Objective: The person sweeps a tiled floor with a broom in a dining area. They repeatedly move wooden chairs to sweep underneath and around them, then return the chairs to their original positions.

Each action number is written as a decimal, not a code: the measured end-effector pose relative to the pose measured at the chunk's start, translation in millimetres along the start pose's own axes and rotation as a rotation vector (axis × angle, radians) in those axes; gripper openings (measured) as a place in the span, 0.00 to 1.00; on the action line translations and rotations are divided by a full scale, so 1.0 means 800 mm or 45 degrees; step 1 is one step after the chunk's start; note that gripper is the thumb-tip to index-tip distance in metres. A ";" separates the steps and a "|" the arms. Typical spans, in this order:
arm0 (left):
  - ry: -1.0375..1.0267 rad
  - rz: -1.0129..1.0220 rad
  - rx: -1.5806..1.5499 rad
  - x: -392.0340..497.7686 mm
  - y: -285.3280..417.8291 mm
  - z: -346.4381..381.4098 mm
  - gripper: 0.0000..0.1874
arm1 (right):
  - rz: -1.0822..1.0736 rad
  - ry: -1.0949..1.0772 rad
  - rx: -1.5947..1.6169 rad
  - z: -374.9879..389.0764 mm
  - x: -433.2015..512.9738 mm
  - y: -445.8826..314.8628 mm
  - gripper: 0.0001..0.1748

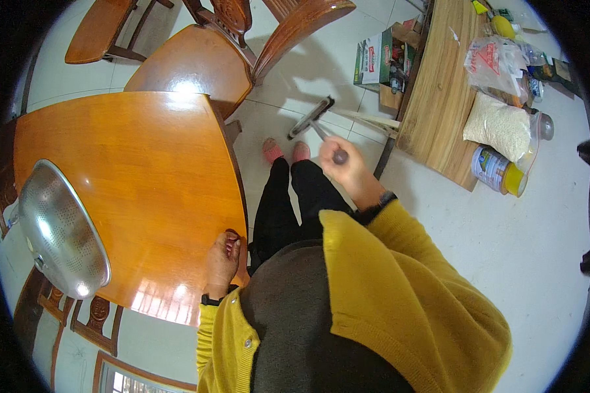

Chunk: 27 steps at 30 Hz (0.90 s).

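Note:
My right hand [345, 163] grips the handle of a broom, whose rounded brown end [340, 156] pokes out of the fist. Below it, just beyond my feet, the long narrow broom head [310, 119] with dark bristles is at floor level, slanting. My left hand [224, 259] rests with curled fingers at the near edge of a glossy wooden table [167, 196]. Something small and dark brown [232, 233] shows at its fingertips; whether the fingers hold it is not clear.
A perforated metal colander [64, 231] stands at the table's left end. Wooden chairs [191, 64] surround the table. On the right, a wooden board [437, 98] borders a bag of pale grains [499, 126], a yellow-lidded jar [496, 169] and a plastic bag [494, 64]. An open carton [381, 59] sits on the floor.

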<state>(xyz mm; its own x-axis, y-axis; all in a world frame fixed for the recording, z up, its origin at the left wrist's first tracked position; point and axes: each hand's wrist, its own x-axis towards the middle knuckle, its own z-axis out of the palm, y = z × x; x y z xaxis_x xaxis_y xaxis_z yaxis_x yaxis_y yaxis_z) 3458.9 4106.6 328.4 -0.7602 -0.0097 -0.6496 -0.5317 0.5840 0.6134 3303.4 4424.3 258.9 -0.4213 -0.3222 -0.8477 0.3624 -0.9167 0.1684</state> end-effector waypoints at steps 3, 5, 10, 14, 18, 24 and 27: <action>0.022 -0.034 -0.061 0.000 0.006 0.003 0.05 | 0.025 -0.269 0.112 0.036 0.070 0.003 0.07; 0.019 -0.065 -0.013 0.001 0.009 0.004 0.04 | 0.054 -0.354 0.150 0.063 0.109 -0.018 0.06; -0.009 -0.006 0.151 0.011 0.007 -0.001 0.05 | -0.201 -0.308 -0.391 0.049 0.092 -0.085 0.09; -0.049 0.011 0.283 0.026 0.014 -0.005 0.07 | -0.071 -0.277 -0.531 0.027 0.026 -0.112 0.08; -0.103 0.091 0.252 0.051 0.053 -0.012 0.09 | -0.312 0.111 -0.667 0.029 -0.018 -0.115 0.06; 0.079 0.121 -0.028 0.105 0.173 -0.025 0.08 | -0.304 0.167 -0.362 0.096 0.063 -0.128 0.08; 0.160 0.123 -0.177 0.140 0.237 -0.042 0.08 | -0.223 0.001 -0.396 0.135 0.123 -0.156 0.08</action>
<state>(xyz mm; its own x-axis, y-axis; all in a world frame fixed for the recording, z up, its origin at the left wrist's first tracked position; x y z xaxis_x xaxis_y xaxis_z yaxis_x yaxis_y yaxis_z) 3260.5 4189.0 387.5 -0.8460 -0.0653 -0.5291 -0.4940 0.4695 0.7318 3126.9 4481.3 208.5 -0.4990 -0.1660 -0.8505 0.5202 -0.8424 -0.1408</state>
